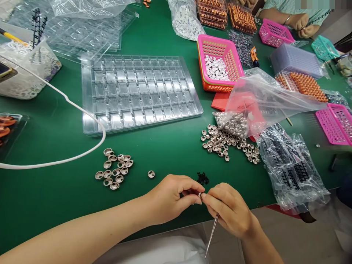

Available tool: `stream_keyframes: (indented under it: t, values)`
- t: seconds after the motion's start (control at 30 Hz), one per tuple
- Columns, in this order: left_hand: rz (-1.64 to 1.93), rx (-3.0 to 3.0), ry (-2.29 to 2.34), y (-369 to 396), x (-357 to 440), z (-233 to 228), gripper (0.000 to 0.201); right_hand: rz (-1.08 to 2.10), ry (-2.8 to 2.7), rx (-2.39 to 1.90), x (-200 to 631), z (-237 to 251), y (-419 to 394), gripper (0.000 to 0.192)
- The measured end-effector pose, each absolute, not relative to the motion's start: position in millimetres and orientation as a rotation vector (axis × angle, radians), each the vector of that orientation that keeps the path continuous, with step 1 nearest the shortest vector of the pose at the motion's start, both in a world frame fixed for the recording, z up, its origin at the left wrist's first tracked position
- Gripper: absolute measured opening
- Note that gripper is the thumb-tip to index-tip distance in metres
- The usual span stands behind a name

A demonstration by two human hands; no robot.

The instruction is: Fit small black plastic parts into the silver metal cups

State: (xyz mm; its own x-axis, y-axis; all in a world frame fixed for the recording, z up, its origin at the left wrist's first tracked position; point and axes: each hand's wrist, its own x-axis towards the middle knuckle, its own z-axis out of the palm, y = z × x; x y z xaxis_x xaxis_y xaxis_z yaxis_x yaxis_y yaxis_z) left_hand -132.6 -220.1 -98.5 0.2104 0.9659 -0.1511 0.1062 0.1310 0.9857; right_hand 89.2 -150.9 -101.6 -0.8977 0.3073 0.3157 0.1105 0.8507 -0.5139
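Note:
My left hand is closed, pinching a small silver metal cap between thumb and forefinger, mostly covered by the fingertips. Against that cap press the fingertips of my right hand, which is closed around a thin, pointed metal tool; its shaft slants down out of the palm, and it looks like tweezers. Just beyond the fingers lies a little heap of tiny black parts. A single metal cap rests left of my hands, with a group of similar caps farther left.
A clear compartment tray lies mid-table. Loose metal caps spill near an open plastic bag. Behind stands a pink basket of white pieces. A white cable loops at left. Another person's hands work at the far right.

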Motion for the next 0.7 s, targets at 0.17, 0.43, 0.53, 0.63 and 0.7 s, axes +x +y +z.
stream_keyframes:
  t: [0.17, 0.43, 0.53, 0.63, 0.7]
  values:
    - [0.893, 1.206, 1.193, -220.5, -131.7, -100.1, 0.016, 0.736, -2.539, -0.383, 87.1, -100.3, -153.9, 0.037]
    - [0.918, 1.207, 1.201, -221.0, -130.9, -99.3, 0.015, 0.680, -2.557, -0.402, 85.5, -99.7, -157.5, 0.031]
    - [0.937, 1.235, 1.201, -221.1, -130.6, -99.2, 0.014, 0.636, -2.573, -0.393, 81.2, -95.7, -158.0, 0.031]
    - [0.948, 1.264, 1.215, -220.6, -130.6, -100.0, 0.013, 0.585, -2.603, -0.396, 77.4, -91.3, -158.9, 0.032]
    - [0.943, 1.273, 1.224, -220.2, -130.8, -100.5, 0.013, 0.561, -2.616, -0.398, 76.5, -90.1, -159.7, 0.032]
